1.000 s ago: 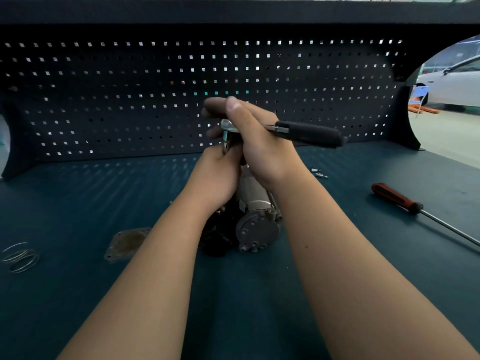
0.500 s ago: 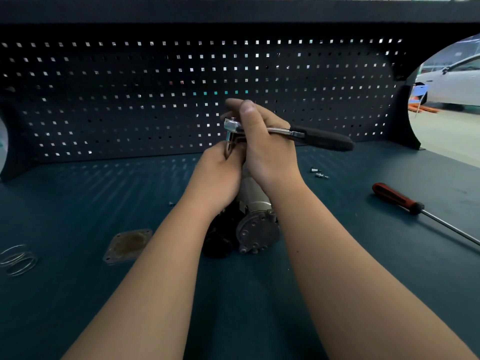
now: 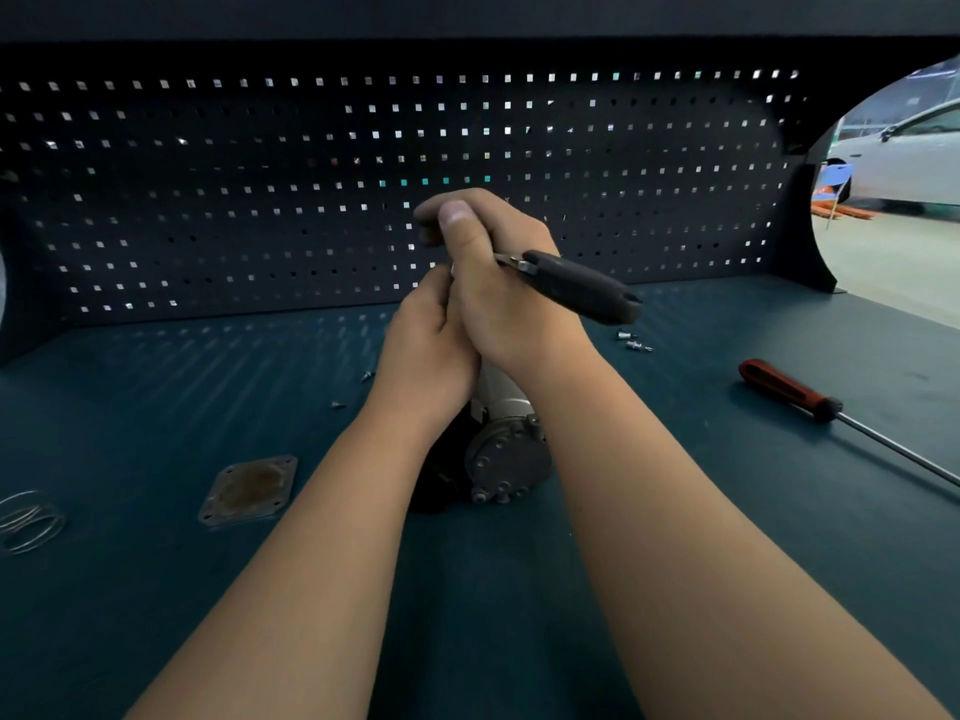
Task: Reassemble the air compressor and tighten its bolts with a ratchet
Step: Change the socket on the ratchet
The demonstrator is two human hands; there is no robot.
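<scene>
Centrally, ribbed metal compressor (image 3: pixel 506 454), black-gripped ratchet (image 3: pixel 579 285)

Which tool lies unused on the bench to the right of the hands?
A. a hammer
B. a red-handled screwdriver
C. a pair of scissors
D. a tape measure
B: the red-handled screwdriver lies alone on the bench, right of both hands.

A single head-worn view looks forward and down, close over the workbench (image 3: pixel 156 407) toward the pegboard (image 3: pixel 260 200)
</scene>
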